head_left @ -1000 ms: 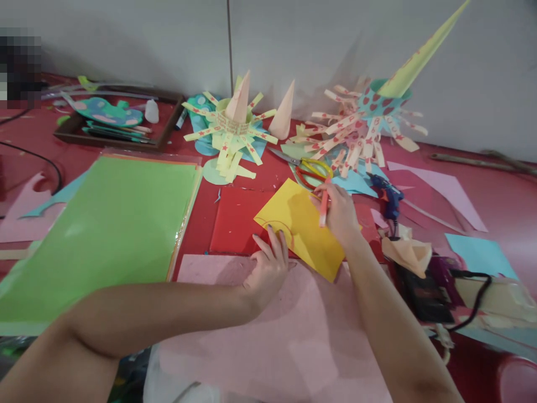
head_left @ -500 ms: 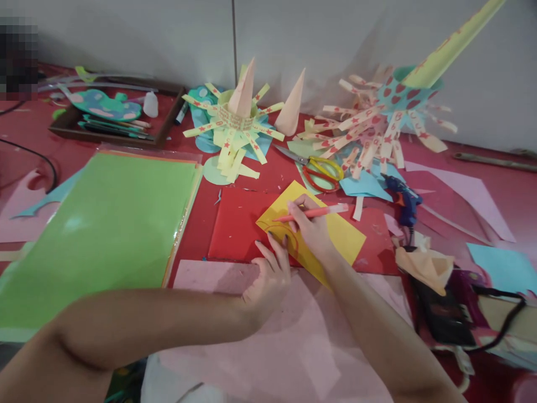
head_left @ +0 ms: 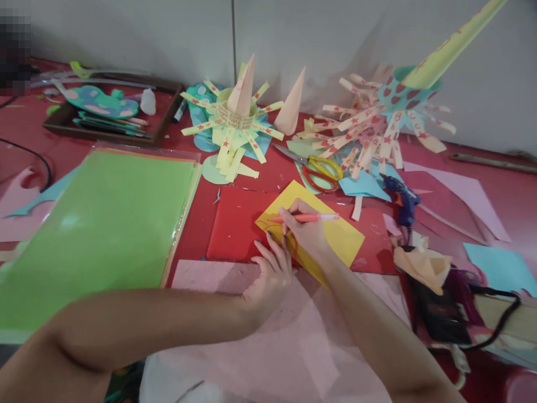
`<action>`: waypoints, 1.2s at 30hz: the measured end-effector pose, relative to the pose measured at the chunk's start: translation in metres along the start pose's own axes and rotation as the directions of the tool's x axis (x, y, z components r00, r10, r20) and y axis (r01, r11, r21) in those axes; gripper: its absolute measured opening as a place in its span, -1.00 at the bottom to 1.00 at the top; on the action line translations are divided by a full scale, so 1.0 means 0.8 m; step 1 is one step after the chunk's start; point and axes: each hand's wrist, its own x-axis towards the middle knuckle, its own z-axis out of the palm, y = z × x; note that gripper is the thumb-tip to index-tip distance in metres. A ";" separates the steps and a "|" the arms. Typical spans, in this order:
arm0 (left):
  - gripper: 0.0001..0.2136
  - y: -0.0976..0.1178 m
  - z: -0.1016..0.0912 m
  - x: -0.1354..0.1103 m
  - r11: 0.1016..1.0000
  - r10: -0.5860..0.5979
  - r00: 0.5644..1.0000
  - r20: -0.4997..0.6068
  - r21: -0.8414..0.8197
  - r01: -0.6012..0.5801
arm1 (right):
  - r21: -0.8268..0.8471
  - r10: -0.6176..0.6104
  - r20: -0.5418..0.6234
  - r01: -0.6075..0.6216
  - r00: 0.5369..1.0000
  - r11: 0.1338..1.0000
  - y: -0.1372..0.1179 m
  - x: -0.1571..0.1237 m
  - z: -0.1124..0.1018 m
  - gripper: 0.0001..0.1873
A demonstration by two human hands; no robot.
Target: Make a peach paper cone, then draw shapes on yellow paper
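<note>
A sheet of yellow paper (head_left: 339,240) lies at a slant over a red sheet (head_left: 237,224). Curved red lines show on its left part. My right hand (head_left: 305,229) is closed around a red marker pen (head_left: 312,217), with the tip at the yellow paper near its left corner. Its clear end points right. My left hand (head_left: 272,263) lies open, fingers spread, with the fingertips on the lower left edge of the yellow paper. Pink paper (head_left: 251,364) is under both forearms.
Scissors (head_left: 314,165) with red and yellow handles lie behind the yellow paper. A glue gun (head_left: 400,196) is to the right. Green sheets (head_left: 126,224) in a plastic sleeve cover the left. Paper crowns with cones (head_left: 235,117) and a wooden tray (head_left: 161,126) stand at the back.
My right hand has shifted slightly left with the red marker, whose tip has moved toward the paper's left corner. My left hand stays in place.
</note>
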 end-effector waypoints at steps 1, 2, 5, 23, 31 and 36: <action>-0.63 0.000 0.000 0.000 1.000 -0.001 1.000 -0.004 0.009 0.001 | 0.001 0.001 0.008 -0.001 1.000 1.000 0.000 0.000 0.000 -0.65; -0.63 0.001 0.000 0.001 1.000 -0.002 1.000 -0.007 0.014 0.002 | 0.004 0.002 0.014 -0.002 1.000 1.000 0.001 0.000 0.000 -0.65; -0.63 0.002 0.000 0.002 1.000 -0.004 1.000 -0.008 0.017 0.005 | 0.008 -0.011 0.004 0.011 1.000 1.000 0.002 0.000 0.000 -0.66; -0.60 0.002 0.003 -0.001 0.965 0.058 0.997 -0.049 0.258 -0.044 | 0.080 0.066 0.044 -0.070 0.997 0.994 -0.001 -0.002 0.001 -0.68; -0.61 0.003 0.003 0.000 0.969 0.049 0.997 -0.052 0.246 -0.035 | 0.059 0.034 0.008 -0.035 0.999 0.998 0.002 0.000 0.001 -0.68; -0.61 0.003 0.004 0.000 0.968 0.051 0.997 -0.054 0.246 -0.036 | 0.033 0.013 0.024 -0.014 1.000 0.999 0.001 0.000 0.000 -0.68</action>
